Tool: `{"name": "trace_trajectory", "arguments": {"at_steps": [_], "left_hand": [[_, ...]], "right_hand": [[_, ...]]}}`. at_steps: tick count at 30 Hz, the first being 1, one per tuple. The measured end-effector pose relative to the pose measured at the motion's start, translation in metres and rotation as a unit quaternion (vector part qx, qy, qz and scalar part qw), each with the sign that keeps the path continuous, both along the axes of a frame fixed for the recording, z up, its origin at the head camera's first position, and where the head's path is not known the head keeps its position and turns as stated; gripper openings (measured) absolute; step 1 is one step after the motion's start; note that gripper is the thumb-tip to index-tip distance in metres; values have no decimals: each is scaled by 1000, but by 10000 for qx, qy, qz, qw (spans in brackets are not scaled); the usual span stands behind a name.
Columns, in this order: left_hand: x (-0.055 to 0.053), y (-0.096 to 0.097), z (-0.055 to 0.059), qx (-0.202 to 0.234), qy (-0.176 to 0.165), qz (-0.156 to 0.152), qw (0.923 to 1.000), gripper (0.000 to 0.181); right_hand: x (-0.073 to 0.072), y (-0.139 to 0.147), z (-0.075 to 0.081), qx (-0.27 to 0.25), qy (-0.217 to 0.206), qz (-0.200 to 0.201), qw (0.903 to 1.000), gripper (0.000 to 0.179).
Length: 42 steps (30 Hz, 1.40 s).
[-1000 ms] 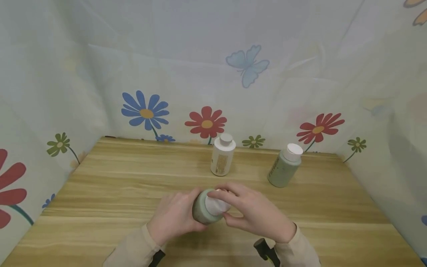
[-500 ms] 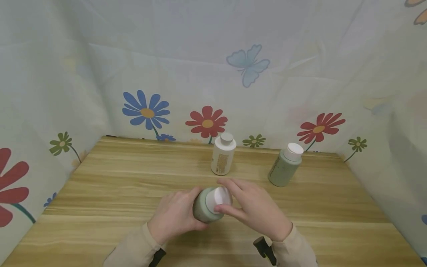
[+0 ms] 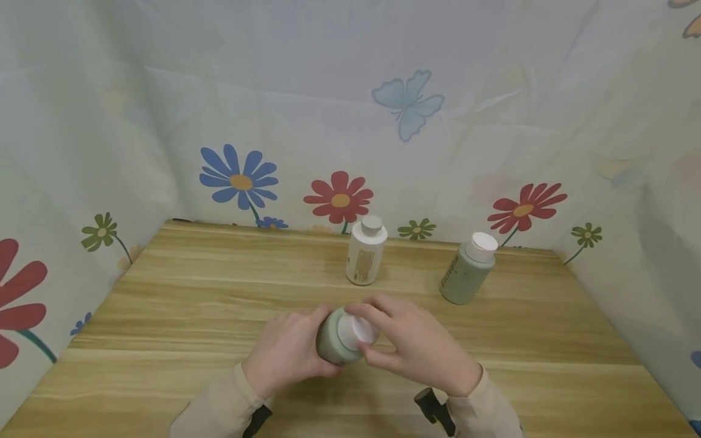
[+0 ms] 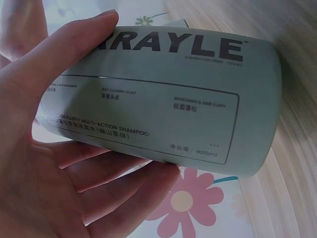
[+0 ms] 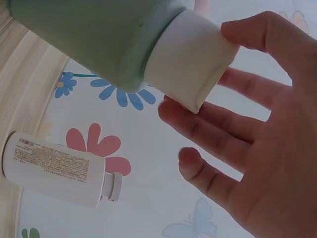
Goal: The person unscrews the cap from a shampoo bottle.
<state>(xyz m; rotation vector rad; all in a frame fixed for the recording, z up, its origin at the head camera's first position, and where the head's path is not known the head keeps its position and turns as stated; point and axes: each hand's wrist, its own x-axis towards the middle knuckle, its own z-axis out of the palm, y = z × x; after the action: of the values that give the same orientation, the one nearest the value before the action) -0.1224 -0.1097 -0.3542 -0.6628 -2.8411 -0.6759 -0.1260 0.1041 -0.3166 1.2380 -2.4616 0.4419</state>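
Nearer us than the white bottle (image 3: pixel 364 257), our left hand (image 3: pixel 287 351) is gripping a green bottle (image 3: pixel 331 342). Our right hand (image 3: pixel 417 344), spread a moment ago, is pinching its cap (image 3: pixel 353 331); we're apparently working it afresh.

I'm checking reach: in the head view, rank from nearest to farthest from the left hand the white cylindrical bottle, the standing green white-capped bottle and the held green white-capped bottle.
1. Held green white-capped bottle: gripped by the left hand.
2. White cylindrical bottle: ahead, to the right.
3. Standing green white-capped bottle: ahead, much farther right.
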Motion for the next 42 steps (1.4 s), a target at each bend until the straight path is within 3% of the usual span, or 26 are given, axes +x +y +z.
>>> {"name": "trace_trajectory", "arguments": {"at_steps": [4,10,13,16,20,23,28,42], "left_hand": [[0,0,1,33,-43,-10,10000,70],[0,-1,2,63,-80,-48,9999,70],[1,-1,2,44,-12,-57,10000,71],[1,0,1,-10,67,-70,10000,72],[1,0,2,-10,3,-70,10000,72],[0,0,1,-7,-73,-61,10000,71],[0,0,1,-29,-98,-76,9999,71],[1,-1,0,-186,66,-169,9997,70]], "right_hand": [[-1,2,1,90,-62,288,9995,48],[0,3,1,228,-181,418,9987,55],[-1,2,0,257,-569,248,9977,64],[-1,1,-1,286,-852,-170,9958,70],[-1,0,-3,265,-814,-624,9944,61],[-1,0,-3,240,-671,-647,9954,49],[-1,1,-3,336,-424,-430,9976,43],[-1,6,0,697,116,764,9946,53]]}}
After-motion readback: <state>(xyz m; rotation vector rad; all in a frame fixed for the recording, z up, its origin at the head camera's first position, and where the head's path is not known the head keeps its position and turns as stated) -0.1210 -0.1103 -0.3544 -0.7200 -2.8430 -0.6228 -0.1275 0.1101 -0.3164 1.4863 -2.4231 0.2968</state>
